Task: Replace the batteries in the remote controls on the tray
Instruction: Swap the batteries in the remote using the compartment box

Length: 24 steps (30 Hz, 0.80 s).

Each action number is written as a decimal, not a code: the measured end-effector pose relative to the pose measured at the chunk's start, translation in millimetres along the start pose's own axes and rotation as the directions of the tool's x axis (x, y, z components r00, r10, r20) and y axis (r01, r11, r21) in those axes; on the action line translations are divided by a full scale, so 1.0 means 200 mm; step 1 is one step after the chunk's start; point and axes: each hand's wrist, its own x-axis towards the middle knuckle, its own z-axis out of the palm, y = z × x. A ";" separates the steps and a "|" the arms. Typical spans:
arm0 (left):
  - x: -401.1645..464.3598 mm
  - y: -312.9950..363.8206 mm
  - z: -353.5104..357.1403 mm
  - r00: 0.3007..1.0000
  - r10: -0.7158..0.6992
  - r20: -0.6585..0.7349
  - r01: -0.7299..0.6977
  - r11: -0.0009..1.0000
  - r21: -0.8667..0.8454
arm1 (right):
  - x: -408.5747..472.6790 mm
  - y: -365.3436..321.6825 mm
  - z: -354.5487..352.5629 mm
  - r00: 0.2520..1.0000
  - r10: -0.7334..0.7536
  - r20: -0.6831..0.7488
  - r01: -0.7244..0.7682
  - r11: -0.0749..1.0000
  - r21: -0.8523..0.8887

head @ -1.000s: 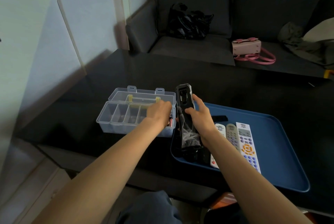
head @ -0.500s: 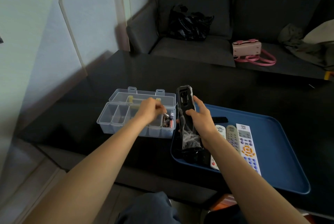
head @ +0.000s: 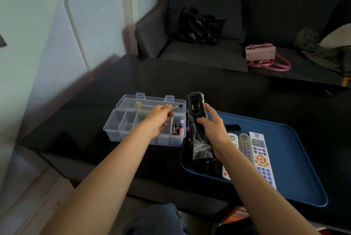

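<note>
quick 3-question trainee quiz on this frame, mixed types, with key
1. True or false: the left hand holds a battery.
2. The black remote in the right hand shows: A) its buttons B) its open battery bay
3. Fill in: the spare batteries lie in the clear box's ____ compartment, nearest the blue tray.

Key: 1 true; 2 B; 3 rightmost.

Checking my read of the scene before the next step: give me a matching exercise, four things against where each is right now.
Things:
1. battery
2. black remote
3. white remote
4. pink handbag

Places:
A. on the sofa
B. lying on the blue tray
C. in the left hand
D. in the right hand

Pairs: 1-C, 2-D, 3-B, 4-A
</note>
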 end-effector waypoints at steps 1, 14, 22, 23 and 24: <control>-0.01 0.00 0.01 0.997 -0.051 0.056 0.062 0.975 -0.213 | -0.01 0.00 0.00 1.000 -0.001 0.001 0.001 1.000 0.014; -0.12 0.00 0.31 0.985 0.114 0.126 -0.043 0.884 -0.465 | 0.02 0.05 -0.17 1.000 0.003 0.030 -0.005 0.996 0.088; -0.02 -0.09 0.35 0.912 0.404 -0.069 -0.407 0.913 -0.026 | 0.09 0.14 -0.28 1.000 -0.031 0.003 0.031 0.999 -0.024; -0.01 -0.09 0.36 0.896 0.436 -0.089 -0.437 0.900 0.010 | 0.09 0.15 -0.28 0.999 -0.040 0.007 0.040 0.999 -0.037; 0.00 -0.10 0.36 0.873 0.475 -0.110 -0.471 0.880 0.058 | 0.09 0.15 -0.28 0.999 -0.047 0.010 0.047 0.998 -0.052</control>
